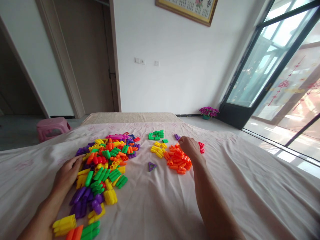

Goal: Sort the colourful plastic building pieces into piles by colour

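Note:
A large mixed heap of plastic building blocks (107,160), in yellow, green, orange, purple and red, spreads over the left of the cloth. My left hand (67,171) rests against the heap's left edge, its fingers stretched out and touching blocks. To the right lie groups by colour: orange blocks (178,160), yellow blocks (158,149), green blocks (156,135) and red blocks (201,147). My right hand (190,145) is over the far right of the orange group, fingers bent together beside small purple blocks (177,137). Whatever its fingertips hold is hidden.
A purple triangular piece (151,166) lies alone mid-cloth. The pale cloth (155,206) is wrinkled and covers the whole surface. Beyond it stand a pink stool (53,128) at left, a pot of magenta flowers (209,112) and a glass door (260,66) at right.

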Motion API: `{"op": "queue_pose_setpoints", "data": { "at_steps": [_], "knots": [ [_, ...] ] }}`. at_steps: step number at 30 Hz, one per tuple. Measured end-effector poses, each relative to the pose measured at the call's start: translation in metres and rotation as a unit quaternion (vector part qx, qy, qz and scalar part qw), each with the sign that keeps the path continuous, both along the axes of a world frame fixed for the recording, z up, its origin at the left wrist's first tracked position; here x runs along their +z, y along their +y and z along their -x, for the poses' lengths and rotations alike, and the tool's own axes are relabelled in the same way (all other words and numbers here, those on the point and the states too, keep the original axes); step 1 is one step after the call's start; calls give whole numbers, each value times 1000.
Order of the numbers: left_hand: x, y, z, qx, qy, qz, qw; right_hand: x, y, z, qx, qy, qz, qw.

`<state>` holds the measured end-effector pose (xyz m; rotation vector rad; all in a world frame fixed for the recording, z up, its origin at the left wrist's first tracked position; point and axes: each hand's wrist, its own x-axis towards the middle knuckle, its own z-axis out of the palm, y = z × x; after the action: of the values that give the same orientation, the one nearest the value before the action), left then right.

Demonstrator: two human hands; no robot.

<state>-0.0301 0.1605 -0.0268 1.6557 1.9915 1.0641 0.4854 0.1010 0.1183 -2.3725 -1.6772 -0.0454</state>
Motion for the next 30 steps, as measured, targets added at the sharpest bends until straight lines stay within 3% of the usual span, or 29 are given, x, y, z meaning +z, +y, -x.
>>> {"op": "queue_pose_setpoints", "data": {
  "at_steps": [4,9,12,17,19,23,30],
  "knots": [
    [-6,3,5,-9,0,-13,1000,-3,-2,40,131,15,-34,991],
    [-6,4,5,-9,4,-10,1000,-24,-12,103,283,22,-18,959],
    [-4,4,4,-5,6,4,1000,-42,-23,135,385,60,-16,921],
    [-6,4,5,-4,0,2,1000,-75,-41,176,545,97,-45,832],
    [-7,4,6,-4,2,0,1000,-85,-44,187,561,98,-53,820],
    [-5,5,4,-3,8,2,1000,-98,-45,199,520,63,-60,850],
    [-2,3,4,1,13,3,1000,-96,-48,200,484,44,-36,873]
  ]
}}
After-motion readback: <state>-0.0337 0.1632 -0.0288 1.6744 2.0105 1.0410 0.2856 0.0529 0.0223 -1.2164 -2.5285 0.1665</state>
